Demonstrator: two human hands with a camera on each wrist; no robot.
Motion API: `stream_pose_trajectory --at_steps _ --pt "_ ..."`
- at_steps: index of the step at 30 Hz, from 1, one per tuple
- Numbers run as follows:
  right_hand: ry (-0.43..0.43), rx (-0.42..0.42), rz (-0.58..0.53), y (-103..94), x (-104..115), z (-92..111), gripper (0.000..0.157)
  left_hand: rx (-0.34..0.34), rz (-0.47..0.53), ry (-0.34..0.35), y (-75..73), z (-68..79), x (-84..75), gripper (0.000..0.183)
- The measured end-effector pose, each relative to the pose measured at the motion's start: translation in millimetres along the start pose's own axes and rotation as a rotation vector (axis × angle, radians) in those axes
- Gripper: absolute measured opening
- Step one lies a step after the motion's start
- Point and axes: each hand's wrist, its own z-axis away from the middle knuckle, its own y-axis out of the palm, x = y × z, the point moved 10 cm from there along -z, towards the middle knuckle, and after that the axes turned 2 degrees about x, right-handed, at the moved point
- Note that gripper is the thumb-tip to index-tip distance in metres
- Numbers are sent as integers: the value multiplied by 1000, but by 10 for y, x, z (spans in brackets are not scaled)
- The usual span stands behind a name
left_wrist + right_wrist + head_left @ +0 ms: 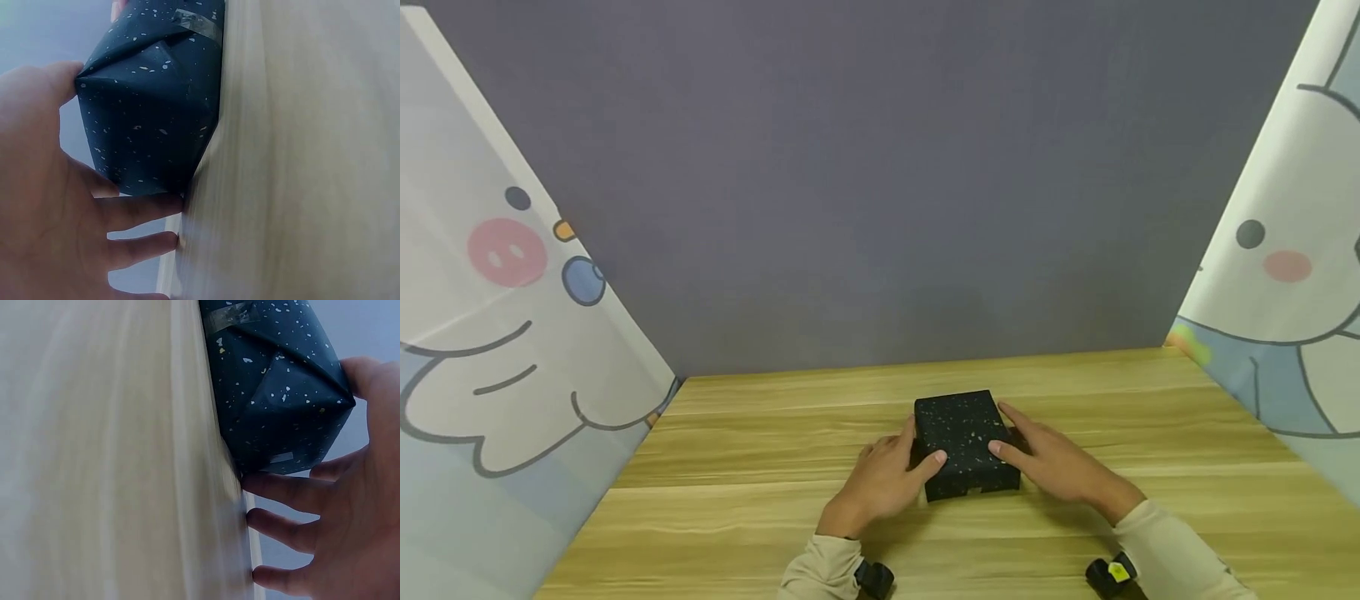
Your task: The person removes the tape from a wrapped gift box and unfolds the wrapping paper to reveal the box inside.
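A box wrapped in black speckled paper [962, 437] sits on the wooden table, with one hand at each side. My left hand [886, 477] holds its left side, the thumb over the top edge and the fingers reaching down that side. On the opposite side my right hand [1060, 462] holds it the same way, thumb on top. In the left wrist view, folded paper and clear tape [199, 26] show on the front face of the box. Another strip of tape [232, 317] appears in the right wrist view. In both wrist views the lower fingertips are right at the tabletop.
The light wood-grain table [737, 500] extends to a plain grey wall [880, 183] behind. Cartoon-printed panels stand at the left [490, 333] and right [1285, 275]. Black wrist cameras sit on the left [874, 578] and right [1108, 575] wrists, below light sleeves.
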Motion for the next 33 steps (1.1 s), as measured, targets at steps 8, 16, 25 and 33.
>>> stream_pose_trajectory --at_steps 8,16,25,33 --pt "9 9 -49 69 4 8 79 -2 -8 3 -6 13 41 93" --pt "16 21 -67 52 -24 22 78 -22 11 24 -22 15 26 90" --pt "34 27 -163 30 -59 59 77 -18 34 38 -39 -20 -2 88" --pt "47 14 -239 37 -89 45 73 -42 191 64 -25 -10 -9 87"
